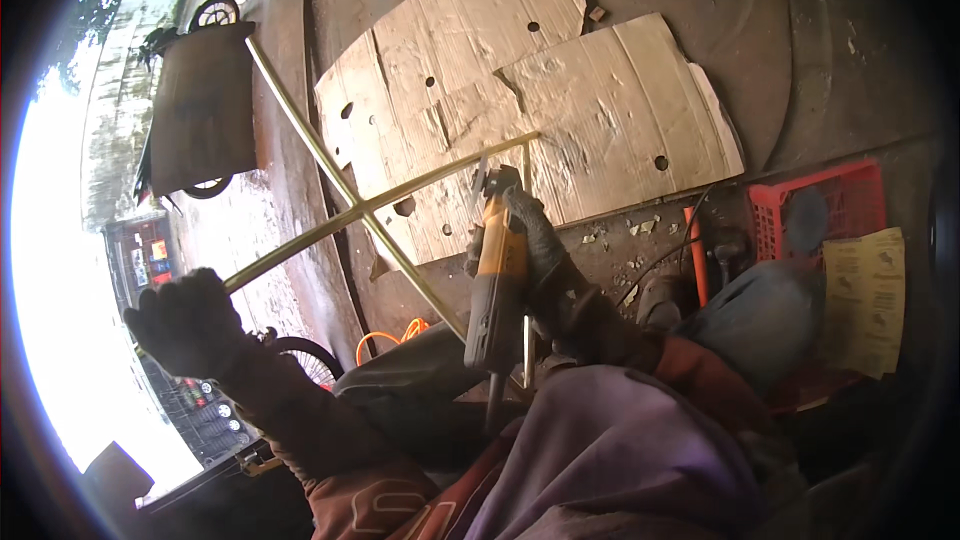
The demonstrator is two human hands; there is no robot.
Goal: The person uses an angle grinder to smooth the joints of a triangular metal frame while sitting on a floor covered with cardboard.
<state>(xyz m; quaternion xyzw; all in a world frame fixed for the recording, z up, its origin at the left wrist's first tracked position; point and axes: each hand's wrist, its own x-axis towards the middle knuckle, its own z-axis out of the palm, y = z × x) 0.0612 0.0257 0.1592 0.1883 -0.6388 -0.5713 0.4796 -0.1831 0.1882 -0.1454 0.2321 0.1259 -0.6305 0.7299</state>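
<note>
My left hand, in a dark glove, is closed round one end of a gold-coloured metal frame. Straight bars cross in the middle of this frame, and its far end lies over the cardboard. My right hand, also gloved, grips a yellow and black angle grinder near its head. The grinder's disc shows edge-on beside the long bar, close to the frame's far end. Whether the disc touches the metal I cannot tell. Below the grinder, another bar comes down between my legs.
Torn, holed cardboard sheets cover the floor ahead. At the right stands a red plastic crate, with a yellow printed sheet on it and an orange tube beside it. An orange cable lies near my leg. A brown panel hides a motorcycle.
</note>
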